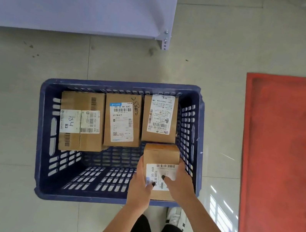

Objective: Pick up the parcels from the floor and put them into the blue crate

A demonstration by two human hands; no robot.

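Head view: parcel (161, 157) label (160, 175) thumb-covered.

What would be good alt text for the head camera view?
Both hands, left hand and right hand, lower a cardboard parcel into the blue crate on a tiled floor. Three labelled parcels already lie along its far side; a red mat lies to the right.

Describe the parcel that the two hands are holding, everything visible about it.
The held parcel is a small brown cardboard box with a white shipping label bearing barcodes and print on its top face. It sits inside the blue crate, at the near right, just in front of the rightmost of three parcels in the far row. The left hand grips its left side and the right hand its right, thumbs on the label. Whether it rests on the crate floor cannot be told.
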